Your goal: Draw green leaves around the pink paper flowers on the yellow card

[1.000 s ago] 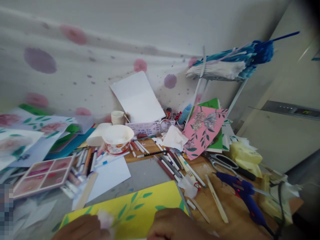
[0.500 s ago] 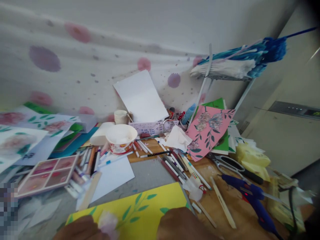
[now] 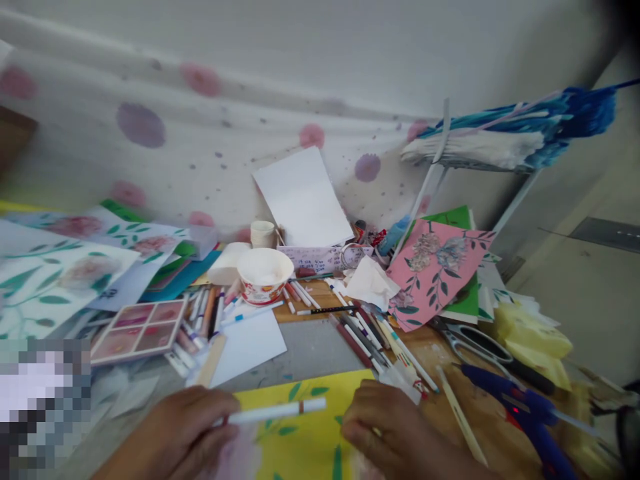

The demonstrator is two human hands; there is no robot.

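My left hand (image 3: 193,430) is closed around a white marker pen (image 3: 275,411) with a brown band, which points to the right. Beneath the pen lies a sheet of yellow paper (image 3: 305,450) painted with green leaves. A blurred pale pink patch (image 3: 243,453) shows on the paper beside my left hand. Over the paper's right part, my right hand (image 3: 383,427) has its fingers curled in; whatever they may hold is hidden.
A paint palette (image 3: 140,331), a paper bowl (image 3: 265,275) and many loose markers surround the paper. On the right lie a blue glue gun (image 3: 517,400), scissors (image 3: 475,343) and a wooden stick (image 3: 463,417). A pink painted sheet (image 3: 440,270) leans at the back.
The white marker now shows in my left hand. Both hands have come further into view, and the scene has shifted to the right in the picture.
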